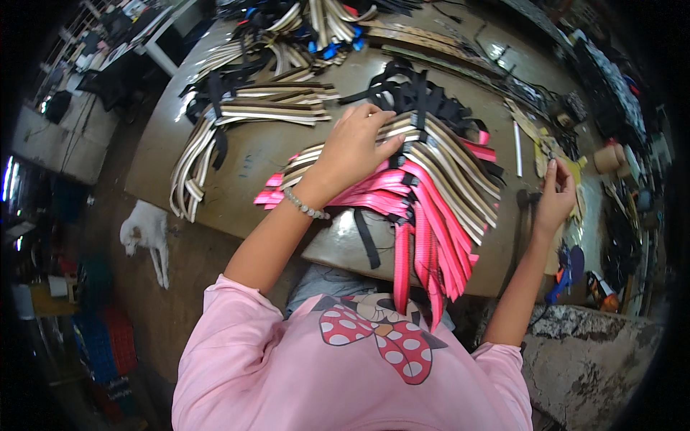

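The fanned bundle of pink and beige-brown woven straps (424, 187) lay at the table's (244, 154) near edge, pink ends hanging over it. The left hand (356, 140) pressed flat on the beige layers, fingers together. The right hand (555, 197) pinched something small (I could not tell what). Other sorted strap bundles (259, 108) lay farther back, with bare tabletop between.
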Tool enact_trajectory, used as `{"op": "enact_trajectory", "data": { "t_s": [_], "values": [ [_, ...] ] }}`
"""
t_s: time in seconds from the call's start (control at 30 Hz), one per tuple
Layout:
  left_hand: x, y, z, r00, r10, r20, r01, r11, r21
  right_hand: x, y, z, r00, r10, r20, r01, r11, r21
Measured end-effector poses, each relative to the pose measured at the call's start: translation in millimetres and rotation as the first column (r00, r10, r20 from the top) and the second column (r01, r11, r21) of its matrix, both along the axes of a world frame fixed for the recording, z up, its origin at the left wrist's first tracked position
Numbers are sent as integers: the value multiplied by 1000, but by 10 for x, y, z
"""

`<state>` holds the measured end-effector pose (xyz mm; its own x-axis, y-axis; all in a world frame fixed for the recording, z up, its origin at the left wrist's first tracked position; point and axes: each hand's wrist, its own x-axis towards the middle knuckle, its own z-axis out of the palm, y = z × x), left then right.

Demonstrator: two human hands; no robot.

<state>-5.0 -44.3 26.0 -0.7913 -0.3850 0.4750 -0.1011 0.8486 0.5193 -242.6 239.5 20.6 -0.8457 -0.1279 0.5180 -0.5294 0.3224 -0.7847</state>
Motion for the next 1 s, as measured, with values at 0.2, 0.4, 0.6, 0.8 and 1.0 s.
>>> {"op": "enact_trajectory", "data": {
  "t_s": [0.2,0.4,0.6,0.8,1.0],
  "values": [
    [-390,41,-148,994,55,97,-51,998,-44,-137,327,-300,973,-71,-219,153,910,385],
    [-331,44,-78,994,-34,106,29,999,44,-51,291,-364,934,-48,-353,194,899,393],
    [-370,67,15,981,-34,191,-48,911,410,183,57,-143,978,-127,-167,192,865,464],
    [-583,30,-111,989,-53,135,-6,914,405,677,-1080,11,742,600,298,-526,798,-294],
    [-586,-27,-289,1000,-8,-16,17,661,750,889,-1659,-258,704,628,332,-555,778,-295]
  ]
}}
